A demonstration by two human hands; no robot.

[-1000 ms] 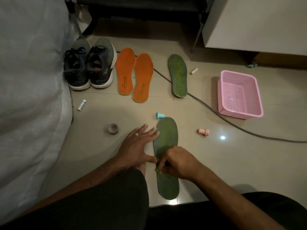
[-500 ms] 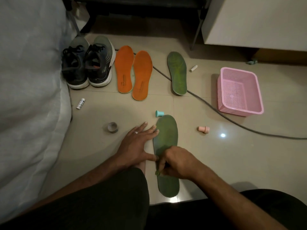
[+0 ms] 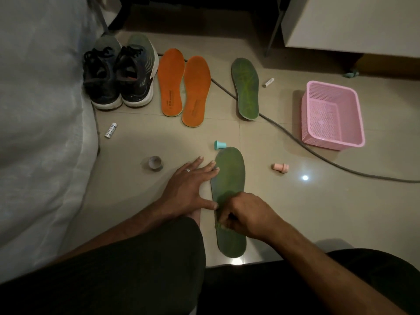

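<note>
Head view: the green insole (image 3: 229,176) lies flat on the floor (image 3: 295,212). The left hand (image 3: 186,189) has its fingers spread straight, tips touching the insole's left edge. The right hand (image 3: 247,214) has curled fingers pinching a small green piece (image 3: 218,225) at that edge.

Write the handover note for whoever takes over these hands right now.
Left hand: open, flat on the floor, fingertips and thumb touching the left edge of the near green insole.
Right hand: fingers curled round a small green object at that same edge; what it is cannot be told.
Nearby: teal cap at the insole's toe, pink cap to its right, far green insole further out.
Done: near insole laid flat and steadied.
Left: probably finishing the edge work, then the far insole.
</note>
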